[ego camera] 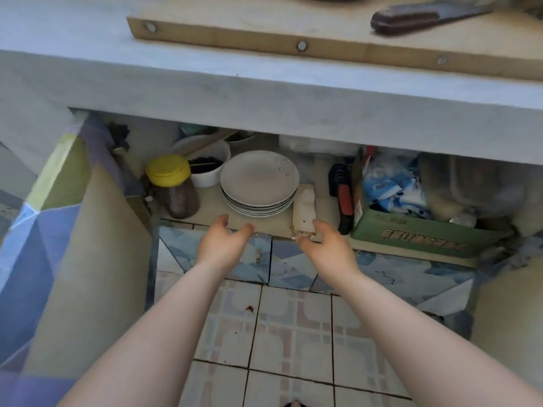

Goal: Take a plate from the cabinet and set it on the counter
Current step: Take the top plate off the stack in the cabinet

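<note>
Grey concrete forms the counter (264, 92), its thick front slab hiding the upper back of the open cabinet (317, 221) beneath. A stack of round white ceramic plates (260, 182) sits near the front edge of the cabinet shelf, its top plate bare. Behind the stack to the left, a white bowl (207, 160) with dark contents and a stick across it is partly covered by the plates and by a brown jar with a yellow lid (173, 185), which stands toward the shelf's left end. A pale plastic block (305, 211) lies just right of the stack at the shelf's front edge; a red-and-black tool (343, 198) stands beside a green cardboard box of blue-and-white packets (411, 221) further right. Objects deep at the back are too shadowed to identify. A wooden cutting board (264, 30) lies on the counter, cut off by the frame's top edge, carrying a dark-handled knife (417, 16), its blade out of view. Both bare arms extend forward over the tiled floor (288, 333). The left hand (224, 240) and right hand (326, 240) are spread wide, fingers loosely curled, palms facing each other, empty, just short of the shelf's front edge below the plates, touching nothing.
</note>
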Tool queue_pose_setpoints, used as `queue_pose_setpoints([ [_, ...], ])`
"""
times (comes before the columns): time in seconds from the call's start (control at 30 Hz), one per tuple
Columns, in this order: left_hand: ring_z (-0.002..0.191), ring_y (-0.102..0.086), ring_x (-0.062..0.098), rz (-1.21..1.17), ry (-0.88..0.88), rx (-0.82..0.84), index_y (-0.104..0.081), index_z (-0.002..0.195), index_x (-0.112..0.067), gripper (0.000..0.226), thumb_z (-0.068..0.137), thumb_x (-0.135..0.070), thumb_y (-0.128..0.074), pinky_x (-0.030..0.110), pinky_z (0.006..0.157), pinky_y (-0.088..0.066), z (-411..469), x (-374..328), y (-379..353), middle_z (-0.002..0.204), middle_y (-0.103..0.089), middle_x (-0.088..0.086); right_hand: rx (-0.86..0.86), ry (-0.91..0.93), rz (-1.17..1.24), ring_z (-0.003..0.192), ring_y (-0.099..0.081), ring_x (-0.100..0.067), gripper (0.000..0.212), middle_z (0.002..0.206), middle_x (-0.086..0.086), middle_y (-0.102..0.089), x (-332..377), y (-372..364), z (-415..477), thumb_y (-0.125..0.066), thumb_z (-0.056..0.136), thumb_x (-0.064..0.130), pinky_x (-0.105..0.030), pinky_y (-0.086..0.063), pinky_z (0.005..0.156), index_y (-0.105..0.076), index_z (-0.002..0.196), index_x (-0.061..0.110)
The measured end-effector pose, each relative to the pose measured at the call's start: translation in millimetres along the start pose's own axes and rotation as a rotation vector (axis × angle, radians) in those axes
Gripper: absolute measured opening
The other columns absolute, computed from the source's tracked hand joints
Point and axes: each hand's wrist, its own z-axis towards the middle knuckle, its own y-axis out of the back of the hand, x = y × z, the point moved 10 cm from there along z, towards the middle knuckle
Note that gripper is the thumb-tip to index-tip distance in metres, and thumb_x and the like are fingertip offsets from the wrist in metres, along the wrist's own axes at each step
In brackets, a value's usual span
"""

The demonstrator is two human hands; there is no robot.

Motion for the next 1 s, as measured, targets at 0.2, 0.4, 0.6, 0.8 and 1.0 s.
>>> queue_pose_setpoints([
  [0.2, 0.135, -0.035, 0.030, -0.073, -0.045, -0.039, -0.031, 0.143, -0.010, 0.081, 0.080, -0.054, -0.057, 0.037, 0.103, -0.030, 60, 15, -25, 0.150, -0.035, 0.011, -0.070, 0.063, 0.018, 0.132, -0.039, -0.023, 0.064, 0.150, -0.003, -0.037, -28, -26, 61, -0.052, 0.087, 0.044, -0.032, -0.034, 0.099, -0.034, 0.143, 0.019],
  [0.4, 0.139, -0.027, 0.028, -0.115, -0.093, -0.081, -0.025, 0.145, -0.008, 0.090, 0.078, -0.056, -0.059, 0.036, 0.106, -0.026, 100, 25, -27, 0.154, -0.025, 0.011, -0.152, 0.097, 0.072, 0.132, -0.039, -0.025, 0.069, 0.150, -0.003, -0.037, -43, -42, 103, -0.049, 0.084, 0.055, -0.033, -0.033, 0.099, -0.035, 0.142, 0.021],
  [0.6, 0.133, -0.037, 0.028, -0.095, -0.156, -0.151, -0.034, 0.141, -0.011, 0.092, 0.070, -0.055, -0.069, 0.032, 0.089, -0.031, 124, 24, -13, 0.149, -0.037, 0.010, -0.149, 0.126, 0.077, 0.126, -0.044, -0.027, 0.065, 0.144, -0.007, -0.044, -26, -51, 137, -0.051, 0.083, 0.055, -0.034, -0.035, 0.086, -0.044, 0.134, 0.016],
  [0.8, 0.109, -0.055, 0.025, -0.114, -0.136, -0.127, -0.051, 0.124, -0.014, 0.065, 0.073, -0.051, -0.067, 0.031, 0.079, -0.036, 152, 7, -18, 0.123, -0.059, 0.007, -0.193, 0.201, 0.067, 0.112, -0.053, -0.027, 0.049, 0.130, -0.006, -0.053, -3, -45, 163, -0.053, 0.080, 0.052, -0.040, -0.047, 0.089, -0.053, 0.118, 0.021],
  [1.0, 0.111, -0.057, 0.030, -0.171, -0.168, -0.186, -0.052, 0.123, -0.012, 0.055, 0.077, -0.037, -0.069, 0.041, 0.093, -0.046, 161, 2, -21, 0.123, -0.062, 0.009, -0.213, 0.239, 0.113, 0.117, -0.051, -0.023, 0.047, 0.129, -0.001, -0.054, -1, -48, 170, -0.057, 0.081, 0.043, -0.042, -0.046, 0.094, -0.053, 0.124, 0.025],
])
